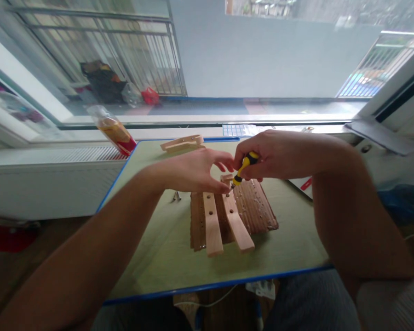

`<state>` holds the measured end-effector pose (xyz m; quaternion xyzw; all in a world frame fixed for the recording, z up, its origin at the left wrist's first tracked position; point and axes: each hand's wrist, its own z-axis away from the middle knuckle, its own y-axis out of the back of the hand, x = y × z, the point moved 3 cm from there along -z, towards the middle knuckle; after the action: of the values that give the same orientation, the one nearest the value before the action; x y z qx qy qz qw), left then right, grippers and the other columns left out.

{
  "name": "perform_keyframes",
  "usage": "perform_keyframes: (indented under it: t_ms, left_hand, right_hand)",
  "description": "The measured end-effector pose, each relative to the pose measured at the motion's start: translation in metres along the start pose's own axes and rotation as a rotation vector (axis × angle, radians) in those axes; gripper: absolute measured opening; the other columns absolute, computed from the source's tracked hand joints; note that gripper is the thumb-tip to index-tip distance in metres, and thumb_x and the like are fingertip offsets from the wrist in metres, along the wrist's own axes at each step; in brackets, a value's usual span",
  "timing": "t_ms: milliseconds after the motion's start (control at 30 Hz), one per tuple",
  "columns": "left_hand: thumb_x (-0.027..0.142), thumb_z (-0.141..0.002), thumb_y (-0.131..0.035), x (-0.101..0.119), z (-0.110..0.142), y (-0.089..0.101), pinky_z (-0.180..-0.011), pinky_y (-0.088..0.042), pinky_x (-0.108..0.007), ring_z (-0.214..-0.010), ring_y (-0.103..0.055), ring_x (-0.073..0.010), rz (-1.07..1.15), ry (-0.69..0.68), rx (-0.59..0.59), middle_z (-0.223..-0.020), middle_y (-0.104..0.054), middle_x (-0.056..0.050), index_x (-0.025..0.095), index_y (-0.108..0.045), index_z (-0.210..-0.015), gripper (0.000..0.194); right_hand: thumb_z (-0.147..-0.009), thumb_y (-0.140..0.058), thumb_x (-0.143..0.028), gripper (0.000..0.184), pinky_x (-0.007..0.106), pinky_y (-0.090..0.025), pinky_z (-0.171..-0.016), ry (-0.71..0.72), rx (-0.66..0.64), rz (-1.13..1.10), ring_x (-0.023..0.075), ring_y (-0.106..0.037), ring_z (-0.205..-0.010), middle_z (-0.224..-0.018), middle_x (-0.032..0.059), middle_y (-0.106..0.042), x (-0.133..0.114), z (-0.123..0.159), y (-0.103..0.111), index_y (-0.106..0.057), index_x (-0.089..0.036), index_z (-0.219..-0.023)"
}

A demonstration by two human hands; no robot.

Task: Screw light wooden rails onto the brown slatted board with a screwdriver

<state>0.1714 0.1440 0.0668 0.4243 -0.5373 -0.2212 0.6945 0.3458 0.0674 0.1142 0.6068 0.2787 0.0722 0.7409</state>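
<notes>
My right hand (pixel 262 158) is closed round a yellow-and-black screwdriver (pixel 245 166), which slants down to the left. Its tip meets the upper part of a pale wooden piece (pixel 239 225) near a hole. My left hand (pixel 200 170) arches beside the tip, thumb apart from the bent fingers; the thumb is close to the wood, and whether it presses on it I cannot tell. A second wooden piece (pixel 214 232) with two holes lies alongside. Both rest on a brown corrugated cardboard sheet (pixel 257 211) dotted with small holes. The upper ends are partly hidden by my hands.
A few screws (pixel 176 196) lie on the green table (pixel 152 257), left of the cardboard. Another wooden assembly (pixel 182 143) sits at the far edge. Behind, a bottle (pixel 115 131) leans by the radiator (pixel 79 156) and windowsill. A dark-edged object is partly hidden under my right forearm.
</notes>
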Motion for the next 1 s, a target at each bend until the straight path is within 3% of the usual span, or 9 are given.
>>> perform_keyframes:
  t_ms: [167,367,567,800,1000]
  left_hand:
    - [0.043,-0.084,-0.076,-0.006,0.000,0.001,-0.097,-0.048,-0.033,-0.117,-0.068,-0.0252,0.000,0.014,0.002,-0.130,-0.075,-0.005,0.026,-0.073,-0.131,0.050]
    - [0.043,-0.080,-0.076,-0.013,-0.002,-0.008,-0.081,-0.051,-0.032,-0.101,-0.071,-0.0249,-0.011,0.174,-0.064,-0.121,-0.077,-0.008,0.024,-0.073,-0.128,0.052]
    - [0.047,-0.084,-0.072,-0.018,-0.006,-0.018,-0.077,-0.048,-0.034,-0.093,-0.071,-0.0248,-0.139,0.227,-0.101,-0.108,-0.080,-0.008,0.024,-0.077,-0.119,0.042]
    - [0.040,-0.085,-0.070,-0.022,-0.006,-0.030,-0.074,-0.047,-0.032,-0.085,-0.071,-0.0223,-0.074,0.208,-0.077,-0.097,-0.081,-0.007,0.021,-0.077,-0.111,0.033]
    - [0.040,-0.083,-0.070,-0.026,-0.007,-0.032,-0.071,-0.047,-0.032,-0.084,-0.072,-0.0228,-0.035,0.137,-0.056,-0.095,-0.081,-0.006,0.022,-0.075,-0.100,0.025]
  right_hand:
    - [-0.093,-0.063,-0.032,0.019,0.030,-0.036,-0.060,0.004,-0.012,0.011,0.0127,-0.057,-0.067,-0.083,0.0007,-0.074,0.001,-0.002,-0.002,-0.075,-0.020,-0.100]
    - [-0.092,-0.063,-0.029,0.015,0.029,-0.035,-0.060,0.043,-0.003,0.028,0.0120,-0.055,-0.065,-0.081,-0.0013,-0.073,0.001,-0.002,-0.004,-0.074,-0.021,-0.098]
    - [-0.092,-0.062,-0.026,0.019,0.030,-0.039,-0.069,0.101,0.047,0.012,0.0149,-0.061,-0.078,-0.093,0.0001,-0.076,-0.004,0.000,-0.008,-0.075,-0.025,-0.105]
    - [-0.087,-0.057,-0.017,0.011,0.030,-0.032,-0.062,0.099,0.099,0.096,0.0135,-0.050,-0.067,-0.083,0.0025,-0.067,-0.020,0.004,-0.012,-0.063,-0.019,-0.097]
    - [-0.087,-0.058,-0.027,0.008,0.032,-0.026,-0.063,0.040,0.180,0.160,0.0139,-0.045,-0.065,-0.078,0.0013,-0.063,-0.020,0.002,-0.009,-0.063,-0.022,-0.088]
